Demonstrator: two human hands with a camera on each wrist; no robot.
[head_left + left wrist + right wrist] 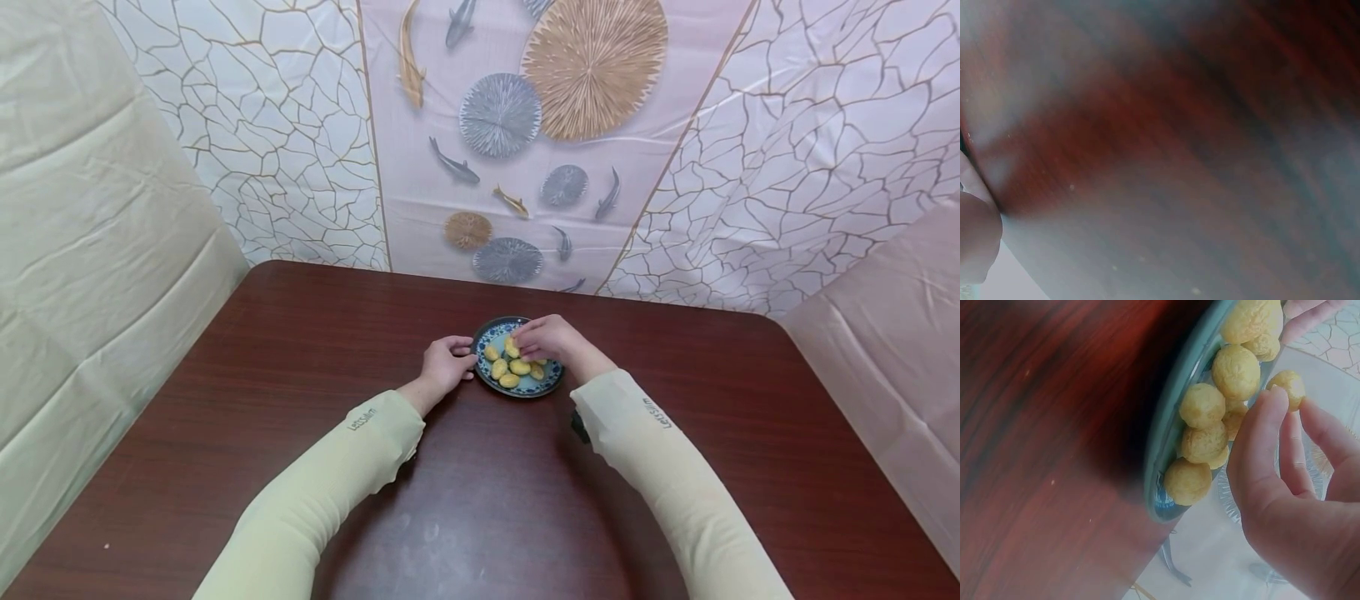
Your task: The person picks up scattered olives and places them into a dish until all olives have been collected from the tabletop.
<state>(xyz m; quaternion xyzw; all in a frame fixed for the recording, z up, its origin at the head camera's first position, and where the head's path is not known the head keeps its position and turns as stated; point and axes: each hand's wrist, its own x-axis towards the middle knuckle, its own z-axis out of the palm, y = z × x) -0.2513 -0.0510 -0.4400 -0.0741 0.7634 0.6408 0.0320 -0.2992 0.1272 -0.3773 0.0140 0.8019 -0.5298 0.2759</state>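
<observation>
A blue-patterned round plate (555, 383) with a dark rim bears several yellow, wrinkled, potato-like balls (509, 381). My right hand (553, 340) is over the plate's right side. Its thumb and fingertips pinch one yellow potato-like ball (1289, 387), close above the others in the right wrist view. At the plate's left rim is my left hand (444, 364), fingers fairly straight and fingertips at the edge. Only part of the left hand (979, 237) shows in the left wrist view, at the lower left.
The plate stands toward the back of a dark red-brown wooden table (337, 333). Behind the table hangs a patterned curtain (420, 183) with fish and round leaf shapes. Pale cloth (90, 250) lines the left side.
</observation>
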